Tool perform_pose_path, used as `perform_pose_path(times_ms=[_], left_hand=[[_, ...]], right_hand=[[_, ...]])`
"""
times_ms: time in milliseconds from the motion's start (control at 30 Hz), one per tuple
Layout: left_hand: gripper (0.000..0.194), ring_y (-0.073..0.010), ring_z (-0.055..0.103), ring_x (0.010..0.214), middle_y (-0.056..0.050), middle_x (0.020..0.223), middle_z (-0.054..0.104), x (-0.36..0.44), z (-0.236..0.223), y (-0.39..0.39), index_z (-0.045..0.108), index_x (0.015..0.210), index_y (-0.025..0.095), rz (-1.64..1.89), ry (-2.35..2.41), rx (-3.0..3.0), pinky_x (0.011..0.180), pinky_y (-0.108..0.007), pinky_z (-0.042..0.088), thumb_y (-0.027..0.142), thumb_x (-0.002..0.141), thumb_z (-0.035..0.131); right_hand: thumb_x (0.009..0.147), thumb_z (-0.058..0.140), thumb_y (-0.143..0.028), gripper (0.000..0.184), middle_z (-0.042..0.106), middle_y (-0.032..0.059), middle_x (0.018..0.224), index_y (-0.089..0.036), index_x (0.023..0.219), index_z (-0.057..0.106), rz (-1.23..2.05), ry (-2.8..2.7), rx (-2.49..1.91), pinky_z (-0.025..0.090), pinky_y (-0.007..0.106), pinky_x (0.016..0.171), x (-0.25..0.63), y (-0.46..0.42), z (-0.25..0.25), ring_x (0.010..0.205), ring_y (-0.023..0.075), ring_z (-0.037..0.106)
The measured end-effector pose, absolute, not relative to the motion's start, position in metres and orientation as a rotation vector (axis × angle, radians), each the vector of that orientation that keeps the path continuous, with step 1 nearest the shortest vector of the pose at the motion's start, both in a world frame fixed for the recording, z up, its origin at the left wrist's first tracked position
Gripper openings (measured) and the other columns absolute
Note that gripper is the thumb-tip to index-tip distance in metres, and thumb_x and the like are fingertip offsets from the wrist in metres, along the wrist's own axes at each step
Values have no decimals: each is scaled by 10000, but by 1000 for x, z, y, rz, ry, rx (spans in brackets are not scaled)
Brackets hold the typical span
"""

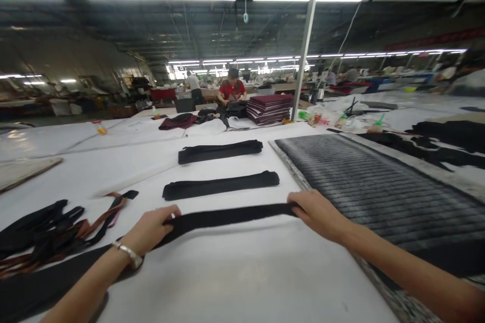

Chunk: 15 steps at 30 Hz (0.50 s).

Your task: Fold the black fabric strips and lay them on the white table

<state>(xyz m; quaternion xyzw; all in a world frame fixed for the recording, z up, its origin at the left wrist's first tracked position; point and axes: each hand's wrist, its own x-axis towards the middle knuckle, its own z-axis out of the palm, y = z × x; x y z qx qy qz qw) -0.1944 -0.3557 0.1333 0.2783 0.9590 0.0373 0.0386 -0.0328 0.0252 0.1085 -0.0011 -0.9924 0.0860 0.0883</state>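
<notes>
A long black fabric strip is stretched between my two hands, just above the white tabletop. My left hand, with a silver bracelet at the wrist, pinches it near the left part. At the strip's right end my right hand grips it between thumb and fingers. Left of my left hand, more black fabric runs off toward the lower left corner. Beyond the strip lie two folded black fabric bundles, a nearer one and a farther one, roughly parallel to it.
On the right lies a board with rows of dark strips. Black and brown scraps are heaped at left. Farther back are a maroon fabric stack, a metal pole and a person in a red top.
</notes>
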Motion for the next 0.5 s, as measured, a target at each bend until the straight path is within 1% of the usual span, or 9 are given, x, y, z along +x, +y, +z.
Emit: perform_pose_path(times_ms=[67,133,167,233,267,333,367,433,500], left_hand=[[370,-187,621,936,-13,1029,686,-236,141,-342,573,1083,264,13,3035,826,827,-292,406,156,759,430],[419,-223,623,950,-48,1018,693,-273,141,-329,566,1124,250,-67,3104,785,880,-370,382,128,751,416],[445,-238,623,949,-62,991,697,-287,138,-322,566,1135,240,-108,3134,771,896,-408,368,106,740,411],[497,-269,608,988,-97,991,690,-305,127,-310,574,1152,225,-183,3199,760,922,-477,337,62,708,418],[516,-288,586,1039,-121,1041,673,-309,119,-303,578,1161,218,-209,3233,769,937,-509,318,45,700,422],[537,-319,496,1180,-168,1226,588,-310,102,-290,576,1192,198,-229,3296,821,982,-559,261,20,715,405],[544,-314,435,1251,-173,1325,518,-307,93,-282,554,1229,189,-219,3315,870,1017,-562,224,18,744,379],[533,-259,312,1355,-130,1473,363,-301,76,-263,450,1342,189,-167,3308,1013,1088,-506,166,72,839,320],[506,-209,219,1403,-64,1537,241,-295,58,-239,298,1435,212,-94,3261,1159,1126,-450,150,231,930,274]], right_hand=[[867,407,-120,237,665,51,907,-195,971,606,111,-2893,38,330,339,786,-74,29,120,867,197,583],[874,376,-90,341,664,71,949,-202,1129,571,-41,-2875,69,310,359,801,-112,31,121,890,209,575],[871,365,-73,382,663,78,941,-207,1176,552,-105,-2878,75,304,367,800,-128,31,118,889,216,570],[858,366,-51,418,659,86,906,-219,1192,553,-188,-2895,79,296,383,796,-156,32,109,880,230,559],[849,375,-45,418,655,91,892,-221,1174,569,-207,-2902,84,294,391,800,-167,33,103,879,237,553],[825,400,-39,405,642,100,880,-219,1126,603,-233,-2911,98,289,414,817,-182,33,92,883,246,539],[817,410,-41,396,634,106,887,-216,1108,613,-243,-2912,105,287,425,826,-187,34,88,890,250,532],[816,422,-58,367,614,119,930,-208,1083,624,-256,-2903,115,287,442,840,-192,34,82,924,261,513],[831,425,-86,332,592,130,1004,-201,1069,627,-258,-2884,116,290,451,853,-193,34,80,974,269,490]])
